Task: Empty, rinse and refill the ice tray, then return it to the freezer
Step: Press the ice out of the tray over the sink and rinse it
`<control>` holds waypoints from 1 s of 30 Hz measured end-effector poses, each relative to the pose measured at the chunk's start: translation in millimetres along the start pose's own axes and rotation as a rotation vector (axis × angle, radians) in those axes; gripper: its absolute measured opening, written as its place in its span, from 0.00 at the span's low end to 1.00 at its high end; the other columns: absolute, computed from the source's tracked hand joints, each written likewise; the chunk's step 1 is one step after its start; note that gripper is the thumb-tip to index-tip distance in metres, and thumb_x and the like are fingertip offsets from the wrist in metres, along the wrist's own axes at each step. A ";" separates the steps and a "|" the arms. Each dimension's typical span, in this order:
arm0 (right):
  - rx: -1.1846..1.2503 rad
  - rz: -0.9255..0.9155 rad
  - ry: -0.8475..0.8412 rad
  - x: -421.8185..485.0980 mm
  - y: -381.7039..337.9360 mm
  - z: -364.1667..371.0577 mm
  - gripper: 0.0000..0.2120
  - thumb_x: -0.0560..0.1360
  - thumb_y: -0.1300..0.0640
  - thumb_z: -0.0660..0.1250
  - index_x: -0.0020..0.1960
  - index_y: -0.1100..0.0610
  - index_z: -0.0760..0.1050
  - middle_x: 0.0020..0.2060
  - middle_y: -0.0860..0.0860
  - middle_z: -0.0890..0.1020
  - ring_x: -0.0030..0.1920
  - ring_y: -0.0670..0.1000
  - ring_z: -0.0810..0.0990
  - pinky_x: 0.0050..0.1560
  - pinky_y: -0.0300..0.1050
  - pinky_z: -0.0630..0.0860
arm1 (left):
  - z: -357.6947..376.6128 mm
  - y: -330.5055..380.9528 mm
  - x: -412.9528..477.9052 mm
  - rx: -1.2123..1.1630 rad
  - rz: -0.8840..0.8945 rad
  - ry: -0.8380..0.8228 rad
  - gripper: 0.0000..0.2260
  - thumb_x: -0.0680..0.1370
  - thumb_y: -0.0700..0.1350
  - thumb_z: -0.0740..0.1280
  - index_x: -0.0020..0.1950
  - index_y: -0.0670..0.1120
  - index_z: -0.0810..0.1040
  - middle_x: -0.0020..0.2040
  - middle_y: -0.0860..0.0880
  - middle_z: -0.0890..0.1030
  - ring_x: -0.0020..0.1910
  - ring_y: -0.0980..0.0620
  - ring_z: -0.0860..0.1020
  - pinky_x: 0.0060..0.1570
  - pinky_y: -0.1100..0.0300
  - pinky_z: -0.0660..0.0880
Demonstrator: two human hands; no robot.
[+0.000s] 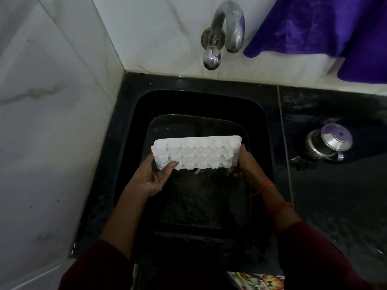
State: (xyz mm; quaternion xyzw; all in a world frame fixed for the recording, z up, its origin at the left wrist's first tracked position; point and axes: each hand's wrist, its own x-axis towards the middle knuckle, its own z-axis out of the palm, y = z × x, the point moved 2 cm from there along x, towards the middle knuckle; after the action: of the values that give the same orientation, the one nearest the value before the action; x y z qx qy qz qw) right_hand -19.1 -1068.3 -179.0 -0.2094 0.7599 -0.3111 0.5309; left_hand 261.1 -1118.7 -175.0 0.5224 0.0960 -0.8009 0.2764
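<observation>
Black sink [167, 101], white ice tray [196, 153] underside up

Grips white ice tray [196, 153] at both ends with left hand [152, 178] and right hand [249, 166]; holds it over black sink [259, 122], cell undersides facing up, below tap [228, 26]; steel pot [328, 143] on counter [335, 206] at right.

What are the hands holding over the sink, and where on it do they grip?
Both hold the white ice tray: the left hand grips its left end, the right hand its right end, above the sink.
</observation>
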 end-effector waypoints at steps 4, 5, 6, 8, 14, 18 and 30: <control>0.185 -0.031 -0.041 -1.1 -15.0 -2.5 0.16 0.83 0.53 0.57 0.48 0.58 0.81 0.37 0.55 0.84 0.37 0.52 0.79 0.35 0.44 0.75 | -1.5 7.6 -0.6 0.206 0.048 0.008 0.23 0.79 0.58 0.65 0.60 0.40 0.79 0.50 0.39 0.86 0.42 0.43 0.87 0.36 0.52 0.84; 0.194 -0.066 -0.076 -0.9 -19.5 -3.0 0.12 0.82 0.60 0.59 0.50 0.60 0.81 0.41 0.56 0.83 0.39 0.52 0.79 0.35 0.42 0.76 | -1.8 10.4 -0.7 0.243 0.100 0.016 0.20 0.80 0.56 0.65 0.61 0.42 0.79 0.49 0.40 0.87 0.42 0.43 0.87 0.36 0.51 0.84; 0.181 -0.108 -0.110 -1.7 -24.6 -2.9 0.10 0.80 0.65 0.60 0.54 0.62 0.80 0.46 0.56 0.82 0.42 0.51 0.80 0.36 0.39 0.78 | -1.4 13.2 -1.2 0.268 0.159 0.025 0.18 0.81 0.55 0.65 0.62 0.43 0.79 0.50 0.41 0.87 0.44 0.43 0.86 0.37 0.50 0.84; 0.127 -0.188 -0.168 -3.1 -36.4 -2.4 0.16 0.77 0.71 0.60 0.62 0.63 0.77 0.51 0.54 0.80 0.47 0.51 0.79 0.42 0.37 0.79 | 2.9 16.7 -1.4 0.301 0.235 -0.002 0.18 0.82 0.54 0.64 0.66 0.44 0.79 0.56 0.42 0.85 0.53 0.43 0.85 0.45 0.47 0.84; -0.048 -0.309 -0.144 -0.6 -95.7 1.3 0.12 0.81 0.63 0.63 0.64 0.59 0.78 0.55 0.54 0.81 0.54 0.50 0.80 0.49 0.36 0.77 | 22.1 25.7 -9.3 0.234 0.408 -0.088 0.20 0.85 0.57 0.55 0.64 0.46 0.78 0.57 0.44 0.86 0.54 0.46 0.85 0.47 0.49 0.82; -0.115 -0.400 -0.043 11.7 -145.0 7.2 0.11 0.77 0.51 0.64 0.54 0.53 0.83 0.57 0.54 0.83 0.60 0.53 0.81 0.66 0.51 0.75 | 27.4 33.5 -7.2 0.178 0.454 -0.077 0.21 0.85 0.58 0.54 0.65 0.47 0.78 0.59 0.45 0.85 0.55 0.46 0.85 0.50 0.48 0.82; 0.261 -0.318 -0.126 38.2 -234.3 26.0 0.19 0.84 0.51 0.59 0.69 0.63 0.71 0.55 0.56 0.83 0.55 0.53 0.84 0.62 0.49 0.76 | 42.1 53.0 -7.4 0.123 0.520 -0.058 0.21 0.84 0.59 0.56 0.65 0.47 0.79 0.59 0.45 0.85 0.57 0.44 0.84 0.48 0.48 0.83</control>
State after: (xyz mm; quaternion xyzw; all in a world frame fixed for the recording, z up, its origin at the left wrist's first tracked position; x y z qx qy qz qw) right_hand -10.9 -1268.0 -48.2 -0.2750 0.6361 -0.4730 0.5441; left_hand 259.2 -1178.7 -142.9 0.5221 -0.0986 -0.7219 0.4433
